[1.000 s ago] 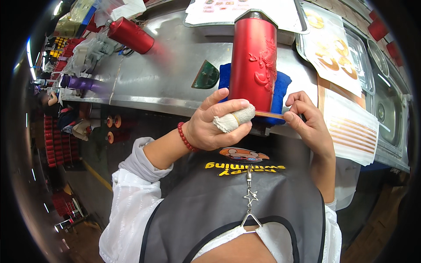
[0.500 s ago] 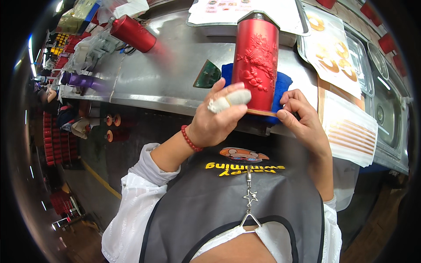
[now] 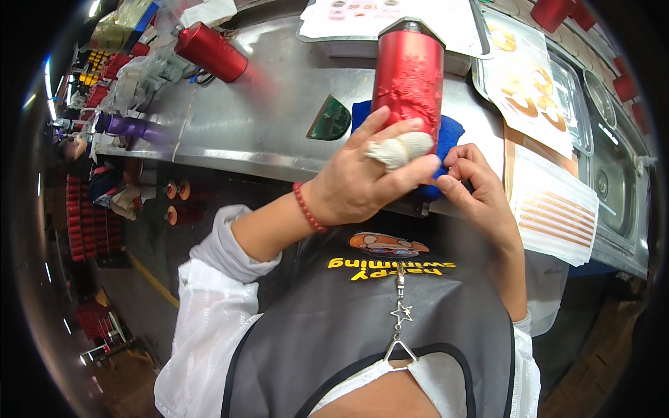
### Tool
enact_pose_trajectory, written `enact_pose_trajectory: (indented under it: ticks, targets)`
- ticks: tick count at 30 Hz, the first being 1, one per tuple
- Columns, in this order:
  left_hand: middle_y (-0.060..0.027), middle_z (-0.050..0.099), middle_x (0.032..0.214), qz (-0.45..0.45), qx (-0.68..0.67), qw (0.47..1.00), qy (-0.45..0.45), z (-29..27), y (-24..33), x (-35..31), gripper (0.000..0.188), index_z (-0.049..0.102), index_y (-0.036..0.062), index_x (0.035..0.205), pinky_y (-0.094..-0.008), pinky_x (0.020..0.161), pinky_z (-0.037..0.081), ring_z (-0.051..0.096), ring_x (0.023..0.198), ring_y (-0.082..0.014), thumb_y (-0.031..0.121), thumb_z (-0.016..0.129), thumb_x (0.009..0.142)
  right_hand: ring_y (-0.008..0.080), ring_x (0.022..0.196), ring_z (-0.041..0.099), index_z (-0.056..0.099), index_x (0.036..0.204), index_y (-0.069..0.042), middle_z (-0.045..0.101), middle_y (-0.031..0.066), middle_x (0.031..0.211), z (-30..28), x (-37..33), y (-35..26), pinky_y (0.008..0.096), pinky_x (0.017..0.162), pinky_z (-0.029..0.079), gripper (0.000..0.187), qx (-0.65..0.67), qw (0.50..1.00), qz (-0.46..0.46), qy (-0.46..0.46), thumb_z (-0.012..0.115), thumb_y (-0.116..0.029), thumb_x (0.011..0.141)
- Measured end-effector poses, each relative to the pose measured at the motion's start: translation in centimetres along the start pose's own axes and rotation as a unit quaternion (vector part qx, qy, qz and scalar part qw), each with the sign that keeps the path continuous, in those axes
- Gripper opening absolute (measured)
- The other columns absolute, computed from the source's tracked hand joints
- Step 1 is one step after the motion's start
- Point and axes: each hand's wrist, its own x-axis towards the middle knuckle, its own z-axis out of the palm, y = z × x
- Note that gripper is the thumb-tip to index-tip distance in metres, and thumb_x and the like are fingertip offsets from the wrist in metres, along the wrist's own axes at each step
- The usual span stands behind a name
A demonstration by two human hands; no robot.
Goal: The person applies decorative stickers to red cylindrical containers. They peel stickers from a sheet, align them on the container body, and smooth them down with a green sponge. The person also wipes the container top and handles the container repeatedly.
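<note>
A red bottle [image 3: 411,66] with raised flower decoration lies on a folded blue cloth [image 3: 451,131], its neck pointing away from me. My left hand [image 3: 366,164] lies across the bottle's near end, fingers stretched out and the index finger wrapped in a white cloth cover [image 3: 401,149]. Beside the near right edge, my right hand [image 3: 481,188] is closed, thumb and index finger pinched at the end of a thin copper-coloured strip [image 3: 433,182]. Most of that strip is hidden by my left hand. A dark green flat piece [image 3: 329,118] with a curved edge rests left of the cloth.
Another red bottle [image 3: 210,52] lies back left, near a purple bottle [image 3: 129,127]. A tray with a printed sheet [image 3: 390,19] stands behind. To the right are gold ring-shaped pieces [image 3: 533,97] on paper, several copper-coloured strips [image 3: 557,219] and a metal sink [image 3: 613,177].
My left hand has slid right and slightly up across the bottle's near end, now covering its lower part and most of the strip. My right hand has stayed almost in place.
</note>
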Motion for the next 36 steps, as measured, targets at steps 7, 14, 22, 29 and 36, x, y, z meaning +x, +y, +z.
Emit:
enact_pose_trajectory:
  ticks: [7, 14, 22, 29, 36]
  targets:
    - [-0.0228, 0.057, 0.134, -0.105, -0.035, 0.989, 0.095, 0.0, 0.5, -2.7, 0.068, 0.045, 0.0050, 0.143, -0.0557, 0.114, 0.036, 0.055, 0.128, -0.0447, 0.012, 0.078, 0.084, 0.0213, 0.093, 0.052, 0.059, 0.082, 0.000, 0.052, 0.0082, 0.098, 0.3, 0.3, -0.4, 0.0309, 0.082, 0.044, 0.028, -0.052, 0.999, 0.001, 0.007, 0.073, -0.021, 0.093]
    - [-0.0288, 0.049, 0.144, -0.194, -0.101, 0.974, 0.063, 0.3, 0.7, -3.3, 0.067, 0.043, -0.0040, 0.147, -0.0449, 0.111, 0.040, 0.052, 0.131, -0.0437, 0.017, 0.074, 0.091, 0.0249, 0.098, 0.054, 0.060, 0.083, -0.001, 0.054, 0.0094, 0.101, 0.5, -0.4, -1.0, 0.0334, 0.086, 0.045, 0.024, -0.049, 0.998, -0.022, 0.023, 0.076, -0.017, 0.087]
    - [-0.0262, 0.043, 0.145, -0.328, -0.271, 0.901, 0.088, 0.5, 1.6, -1.9, 0.088, 0.030, -0.0069, 0.152, -0.0416, 0.114, 0.031, 0.042, 0.136, -0.0362, 0.045, 0.070, 0.093, 0.0304, 0.101, 0.052, 0.059, 0.083, -0.004, 0.054, 0.0108, 0.102, 2.3, -0.3, -0.3, 0.0385, 0.088, 0.044, 0.022, -0.130, 0.984, -0.098, 0.074, 0.080, -0.006, 0.077]
    - [-0.0277, 0.039, 0.148, -0.225, -0.082, 0.971, 0.027, -0.1, 1.7, -1.2, 0.099, 0.023, -0.0085, 0.154, -0.0438, 0.115, 0.032, 0.041, 0.137, -0.0395, 0.049, 0.072, 0.090, 0.0322, 0.099, 0.053, 0.057, 0.082, -0.004, 0.054, 0.0113, 0.101, 2.9, 0.0, 0.7, 0.0408, 0.087, 0.045, 0.026, -0.186, 0.963, -0.156, 0.118, 0.081, -0.005, 0.072]
    - [-0.0271, 0.041, 0.148, -0.307, -0.309, 0.896, 0.087, 0.5, 0.8, -2.5, 0.093, 0.027, -0.0086, 0.152, -0.0420, 0.115, 0.032, 0.042, 0.138, -0.0365, 0.045, 0.072, 0.092, 0.0334, 0.103, 0.053, 0.055, 0.079, -0.005, 0.055, 0.0116, 0.102, 3.1, 0.8, -0.8, 0.0447, 0.088, 0.044, 0.031, -0.248, 0.927, -0.239, 0.146, 0.084, -0.008, 0.068]
